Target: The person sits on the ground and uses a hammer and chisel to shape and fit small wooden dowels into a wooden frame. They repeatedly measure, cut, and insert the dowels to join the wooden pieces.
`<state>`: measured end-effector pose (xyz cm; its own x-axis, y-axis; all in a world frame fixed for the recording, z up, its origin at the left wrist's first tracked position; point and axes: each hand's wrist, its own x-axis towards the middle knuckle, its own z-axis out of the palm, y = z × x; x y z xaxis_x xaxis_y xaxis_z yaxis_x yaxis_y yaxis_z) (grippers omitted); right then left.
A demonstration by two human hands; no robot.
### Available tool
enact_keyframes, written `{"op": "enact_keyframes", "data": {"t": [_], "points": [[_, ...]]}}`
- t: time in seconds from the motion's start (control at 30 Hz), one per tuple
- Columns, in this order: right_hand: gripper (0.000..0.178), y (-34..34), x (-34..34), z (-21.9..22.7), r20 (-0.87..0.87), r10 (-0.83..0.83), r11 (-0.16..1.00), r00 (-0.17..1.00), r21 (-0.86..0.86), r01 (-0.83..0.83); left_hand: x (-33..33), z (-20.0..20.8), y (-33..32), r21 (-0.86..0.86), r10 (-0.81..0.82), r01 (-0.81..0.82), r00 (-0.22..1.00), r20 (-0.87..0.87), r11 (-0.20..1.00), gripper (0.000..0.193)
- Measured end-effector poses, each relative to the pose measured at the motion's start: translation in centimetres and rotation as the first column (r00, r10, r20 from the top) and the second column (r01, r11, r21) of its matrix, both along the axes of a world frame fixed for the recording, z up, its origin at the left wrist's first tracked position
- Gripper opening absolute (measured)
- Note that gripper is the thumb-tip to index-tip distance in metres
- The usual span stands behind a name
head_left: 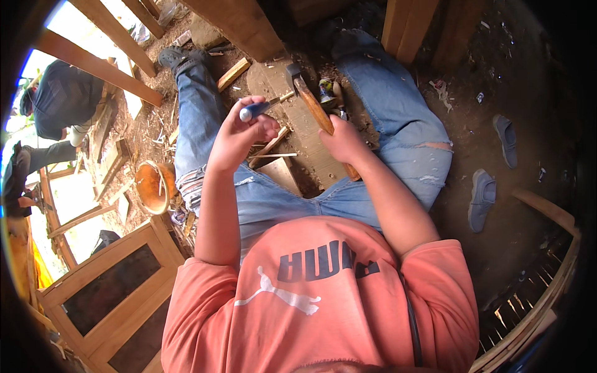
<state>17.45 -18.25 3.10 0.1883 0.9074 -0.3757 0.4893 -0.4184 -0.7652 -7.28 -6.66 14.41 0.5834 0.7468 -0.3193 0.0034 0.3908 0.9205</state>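
In my left hand point(241, 129) is a blue-handled chisel point(254, 110), its pale-tipped handle end toward me and its metal shaft slanting up and right. Something pale and narrow shows at the shaft's tip; whether it is blade or wood I cannot make out. My right hand point(344, 142) grips the wooden handle of a hammer point(315, 107). The dark hammer head is raised near the chisel's tip. Below both hands, a wide wooden board point(309, 147) lies between my outstretched legs. Small offcuts point(272, 148) of wood lie on and beside it.
Thick wooden posts point(239, 28) stand ahead. An orange bucket point(155, 188) sits at left, behind it a panelled wooden frame point(112, 291). Blue shoes point(482, 200) lie on the dirt floor at right. Small containers point(327, 92) stand past the hammer. Another person point(65, 96) bends at far left.
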Motion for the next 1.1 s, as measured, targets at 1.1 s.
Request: {"op": "enact_keyframes", "data": {"t": [1.1], "points": [[0.039,1.1,0.7,2.3,-0.027,0.014,0.997,1.0,-0.07,-0.016,7.4,-2.2,4.0,0.664,0.396,0.097,0.736,-0.549,0.741,0.025]]}}
